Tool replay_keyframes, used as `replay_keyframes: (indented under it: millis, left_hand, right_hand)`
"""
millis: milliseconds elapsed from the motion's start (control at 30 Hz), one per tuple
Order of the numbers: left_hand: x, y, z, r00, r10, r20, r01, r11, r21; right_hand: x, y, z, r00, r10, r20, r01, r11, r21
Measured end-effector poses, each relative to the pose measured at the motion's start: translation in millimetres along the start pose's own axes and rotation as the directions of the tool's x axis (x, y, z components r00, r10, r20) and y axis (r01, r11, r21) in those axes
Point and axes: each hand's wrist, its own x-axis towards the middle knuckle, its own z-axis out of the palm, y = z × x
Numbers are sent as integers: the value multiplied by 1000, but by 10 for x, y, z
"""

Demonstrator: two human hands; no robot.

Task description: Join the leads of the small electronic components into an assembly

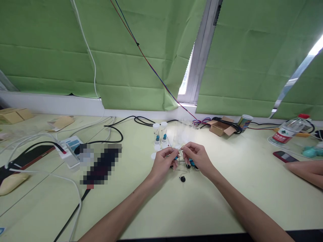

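Note:
My left hand (163, 162) and my right hand (197, 157) meet over the pale green table (207, 201), fingertips pinched together on a small wired part with blue pieces (177, 156). Which hand bears its weight I cannot tell. More small blue and black components (191, 163) lie under my right hand. A black round part on a thin lead (182, 178) lies just nearer to me. Behind my hands stand two clear vials with white caps (160, 133), each holding a blue piece, with loose white caps (153, 156) beside them.
A small open cardboard box (221, 127) with black cables, a printed cup (245, 122) and a lying water bottle (287, 131) sit at the back right. A phone (285, 156) and another person's arm (306, 171) are at the right. White and black cables and a white device (69, 151) lie left.

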Motion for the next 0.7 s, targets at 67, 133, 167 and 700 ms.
replay_keyframes:
  millis: [67,133,167,700]
  left_hand:
    - [-1,-5,-2,1000,6,6,-6,1000,10]
    - [-7,-4,-3,1000,6,6,-6,1000,12]
    - [-10,-2,-3,1000,6,5,-6,1000,12]
    - [-33,44,30,1000,-3,25,1,997,78]
  right_hand:
    - [3,-1,-1,1000,4,-4,-4,1000,-4]
    - [8,-3,-2,1000,10,-8,-10,1000,-8]
    - [10,-4,-3,1000,13,-9,-13,1000,-12]
    - [4,4,1,998,39,-40,-41,998,-54]
